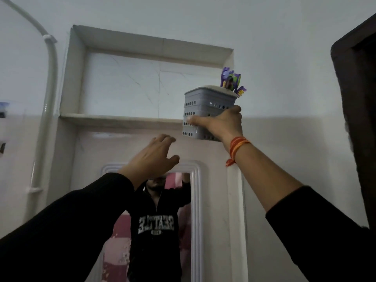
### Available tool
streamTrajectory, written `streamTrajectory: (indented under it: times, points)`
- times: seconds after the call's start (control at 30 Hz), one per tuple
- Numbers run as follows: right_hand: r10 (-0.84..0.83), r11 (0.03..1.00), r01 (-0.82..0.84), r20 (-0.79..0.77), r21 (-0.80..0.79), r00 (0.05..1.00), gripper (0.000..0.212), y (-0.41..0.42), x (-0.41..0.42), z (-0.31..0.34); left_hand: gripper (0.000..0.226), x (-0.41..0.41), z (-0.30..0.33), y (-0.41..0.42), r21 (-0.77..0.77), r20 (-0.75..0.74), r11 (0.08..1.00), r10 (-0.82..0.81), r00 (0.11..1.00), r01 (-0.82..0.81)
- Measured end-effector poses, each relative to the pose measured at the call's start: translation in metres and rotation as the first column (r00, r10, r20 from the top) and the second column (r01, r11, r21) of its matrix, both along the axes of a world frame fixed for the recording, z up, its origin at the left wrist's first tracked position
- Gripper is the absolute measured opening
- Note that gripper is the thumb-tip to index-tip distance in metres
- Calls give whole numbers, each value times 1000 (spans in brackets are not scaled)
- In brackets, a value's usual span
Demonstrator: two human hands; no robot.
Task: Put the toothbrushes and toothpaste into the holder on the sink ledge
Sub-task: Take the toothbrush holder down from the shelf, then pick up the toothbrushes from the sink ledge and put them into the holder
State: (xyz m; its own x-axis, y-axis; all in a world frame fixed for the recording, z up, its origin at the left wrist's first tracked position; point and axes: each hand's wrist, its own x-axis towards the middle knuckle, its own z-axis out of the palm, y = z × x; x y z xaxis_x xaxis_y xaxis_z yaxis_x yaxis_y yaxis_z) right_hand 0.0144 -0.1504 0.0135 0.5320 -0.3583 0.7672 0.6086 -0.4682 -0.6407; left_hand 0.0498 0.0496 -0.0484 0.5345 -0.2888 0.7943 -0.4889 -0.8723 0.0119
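A grey perforated plastic holder (205, 106) is held up in the air at the right end of a wall niche, in front of its ledge (122, 119). My right hand (221, 124) is shut around the holder's lower side. Several toothbrushes (232, 81), purple, green and yellow, stick up out of its far right corner. No toothpaste tube is visible. My left hand (154, 153) is raised below and left of the holder, fingers apart, holding nothing.
The niche is recessed in a white wall above a white-framed mirror (195, 200) that reflects a person in a black sweatshirt. A white pipe (48, 102) runs down the wall at left. A dark door frame (358, 98) stands at right.
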Motion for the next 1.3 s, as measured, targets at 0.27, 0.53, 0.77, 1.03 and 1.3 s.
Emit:
streamTrajectory:
  times: [0.27, 0.53, 0.77, 1.03, 1.3]
  points:
    - [-1, 998, -5, -111, -56, 994, 129, 21, -7, -181, 64, -5, -151, 32, -141, -286, 990, -55, 957, 15]
    - [79, 997, -76, -290, 21, 954, 130, 35, -5, -377, 60, -8, -323, 37, -163, -596, 985, -47, 802, -63]
    - [37, 999, -23, -471, 34, 881, 143, 40, -8, -529, 47, 3, -438, 38, -116, -806, 982, -4, 591, -151]
    - [94, 993, -22, -634, 120, 768, 138, 36, -19, -649, 27, 41, -514, 40, 52, -901, 993, 92, 425, -106]
    - [141, 985, -30, -687, 171, 713, 144, 35, -24, -714, 18, 85, -574, 48, 348, -905, 937, 341, 254, -20]
